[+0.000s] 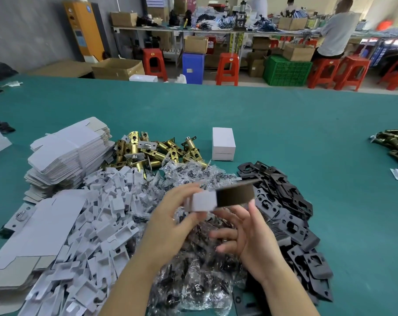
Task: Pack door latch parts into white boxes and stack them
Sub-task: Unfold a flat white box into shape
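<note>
Centrally, above the crinkled clear bags of dark screws [193, 277], the left hand [170, 222] pinches a small white folded cardboard piece [203, 201] joined to a dark brown flat metal plate [236, 195]. The right hand [250, 233] holds its fingers loosely spread, fingertips touching the plate's lower edge. Farther back on the green table [284, 124], a closed white rectangular box [223, 143] stands beside the heap of brass latch bolts [157, 151].

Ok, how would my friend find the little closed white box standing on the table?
Start at the big green table and find the heap of gold latch bolts in the middle. Just right of that heap, behind the black plates, stands the closed white box. It is the only folded-up box standing alone; the other white cardboard lies flat in stacks.
</note>
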A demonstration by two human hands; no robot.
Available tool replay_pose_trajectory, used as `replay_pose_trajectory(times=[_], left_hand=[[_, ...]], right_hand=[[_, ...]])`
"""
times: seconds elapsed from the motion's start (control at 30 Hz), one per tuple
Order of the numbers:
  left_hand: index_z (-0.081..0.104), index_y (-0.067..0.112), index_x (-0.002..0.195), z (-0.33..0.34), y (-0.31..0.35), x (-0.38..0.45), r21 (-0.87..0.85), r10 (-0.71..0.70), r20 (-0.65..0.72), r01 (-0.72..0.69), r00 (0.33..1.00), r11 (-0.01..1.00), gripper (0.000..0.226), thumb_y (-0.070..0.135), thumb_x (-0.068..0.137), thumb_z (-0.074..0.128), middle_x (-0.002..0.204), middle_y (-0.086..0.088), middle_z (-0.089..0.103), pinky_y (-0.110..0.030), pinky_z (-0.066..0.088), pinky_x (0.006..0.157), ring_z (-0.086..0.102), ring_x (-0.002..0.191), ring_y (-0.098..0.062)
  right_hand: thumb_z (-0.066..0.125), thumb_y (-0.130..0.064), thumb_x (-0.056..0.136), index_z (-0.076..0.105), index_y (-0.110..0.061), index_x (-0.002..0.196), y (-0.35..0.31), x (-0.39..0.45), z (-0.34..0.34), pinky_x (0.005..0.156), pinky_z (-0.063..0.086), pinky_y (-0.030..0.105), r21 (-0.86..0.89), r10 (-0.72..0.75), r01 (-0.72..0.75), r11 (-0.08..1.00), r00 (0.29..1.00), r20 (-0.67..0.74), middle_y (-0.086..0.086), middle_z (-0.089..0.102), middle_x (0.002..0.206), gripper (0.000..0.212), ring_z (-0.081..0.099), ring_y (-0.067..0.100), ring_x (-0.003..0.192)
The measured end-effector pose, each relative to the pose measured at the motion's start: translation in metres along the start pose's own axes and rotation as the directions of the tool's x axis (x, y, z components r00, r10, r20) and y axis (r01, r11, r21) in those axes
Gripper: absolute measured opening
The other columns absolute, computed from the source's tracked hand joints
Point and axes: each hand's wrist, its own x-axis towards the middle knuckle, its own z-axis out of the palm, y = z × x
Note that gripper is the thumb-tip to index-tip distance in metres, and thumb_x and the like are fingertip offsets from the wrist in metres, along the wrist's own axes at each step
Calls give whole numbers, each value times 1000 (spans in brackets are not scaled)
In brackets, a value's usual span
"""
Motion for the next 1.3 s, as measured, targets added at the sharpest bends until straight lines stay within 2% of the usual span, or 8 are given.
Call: replay_pose_trajectory(times=[0.17,0.3,0.47,0.6,0.87,1.0,1.13,1.3], left_hand=[[65,65,106,-7,1,1,-156,-49,43,56,998,986,38,41,78,73,102,25,74,-16,56,71,68,90,5],[67,59,105,-1,0,-1,-148,-57,182,85,982,985,35,42,76,75,104,22,75,-12,54,80,70,98,1],[62,58,109,-1,-7,0,-58,-69,170,80,983,995,32,41,86,77,105,26,72,-11,53,76,68,98,3],[58,58,116,0,-9,1,-45,-84,166,93,982,995,36,58,81,69,109,24,72,-24,58,81,69,100,-4],[69,43,107,-10,-2,7,-149,-135,-60,125,989,981,15,35,95,63,100,21,73,-16,57,68,68,89,4],[69,25,85,-28,6,26,76,-219,-104,228,970,971,22,31,102,58,76,5,73,-21,52,54,65,61,-6],[66,29,100,-48,-1,68,497,-193,-79,206,978,843,9,25,101,58,82,14,66,-12,40,47,59,61,-1],[67,15,125,-74,-38,130,731,-183,-246,306,952,609,28,17,99,58,110,-6,72,-39,58,81,67,92,-24]], right_hand=[[76,-51,83,67,-30,131,3,-2,5,93,58,30,-240,-251,232,943,966,-53,5,71,129,53,68,24,119],[78,-32,86,66,-28,131,3,-6,8,82,60,27,-286,-359,346,894,933,7,6,74,118,47,71,18,106],[77,-26,89,70,-30,124,3,-5,8,83,59,29,-313,-330,305,899,944,-29,8,75,115,36,71,21,107],[76,-21,86,70,-32,120,4,-4,7,82,59,28,-323,-313,282,904,948,-49,7,76,112,36,72,17,104],[79,-26,82,62,-17,127,11,1,4,84,60,29,-330,-271,223,917,957,-104,7,76,114,48,72,22,108],[83,-40,78,61,-16,127,14,2,5,85,60,31,-343,-256,208,916,961,-100,6,76,113,59,72,20,107],[78,-31,82,61,-18,127,16,3,4,86,60,33,-349,-256,213,913,963,-81,4,76,115,50,72,20,108],[77,-33,82,61,-22,127,17,4,3,88,61,33,-345,-236,198,917,969,-71,2,76,116,49,72,19,109]])
